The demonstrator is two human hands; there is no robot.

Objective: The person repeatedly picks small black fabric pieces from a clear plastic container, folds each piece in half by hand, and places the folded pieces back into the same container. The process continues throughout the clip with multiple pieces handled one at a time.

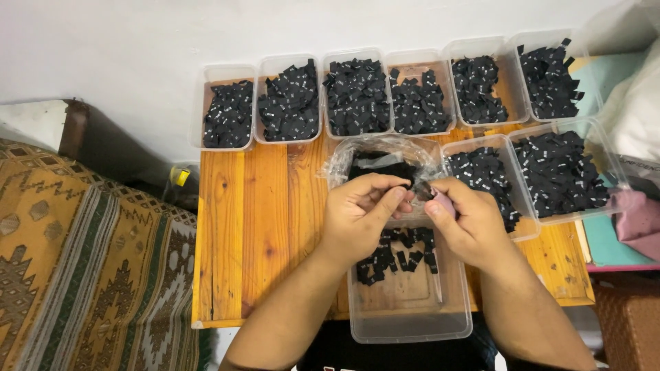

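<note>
My left hand (361, 209) pinches a black label strip (385, 168) while my right hand (464, 220) grips a small cutter (430, 194); below them, few cut labels (395, 257) cover the clear tub (412, 323).

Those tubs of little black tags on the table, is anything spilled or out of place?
Nothing looks spilled. The black tags sit inside their clear tubs on the wooden table. One oddity: a crumpled clear plastic bag lies among the tubs, behind the left hand and right hand.
</note>
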